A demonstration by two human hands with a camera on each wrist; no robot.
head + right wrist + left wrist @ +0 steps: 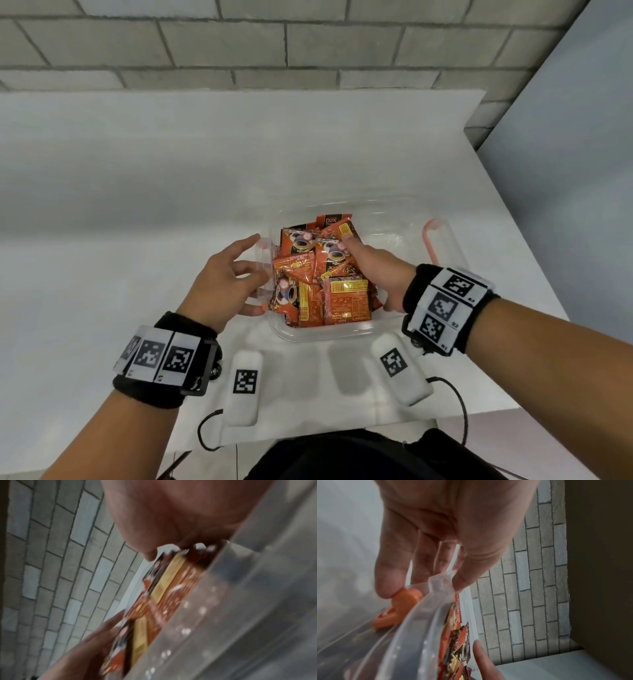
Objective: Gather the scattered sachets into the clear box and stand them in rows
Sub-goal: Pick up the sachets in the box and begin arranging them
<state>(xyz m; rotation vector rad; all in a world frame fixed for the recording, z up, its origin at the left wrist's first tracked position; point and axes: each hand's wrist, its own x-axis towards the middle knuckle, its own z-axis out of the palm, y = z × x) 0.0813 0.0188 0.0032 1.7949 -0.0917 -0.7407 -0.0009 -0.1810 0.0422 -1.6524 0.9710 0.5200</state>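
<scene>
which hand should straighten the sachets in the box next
Right. The right hand is already inside the clear box against the sachets; the left hand rests outside on its wall.

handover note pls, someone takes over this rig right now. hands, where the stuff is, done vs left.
Left hand: fingers spread, resting against the left end of the clear box, by its orange clasp; it steadies the box and holds nothing.
Right hand: inside the box, fingers against the right side of the sachets; grip not visible.
Sachets: all the visible ones are in the box, crowded into its left half; none shows on the white table.
Done: gathering, as far as visible.
Left: sachets lean and overlap, so stand them upright in rows. Right half of the box holds none.
</scene>
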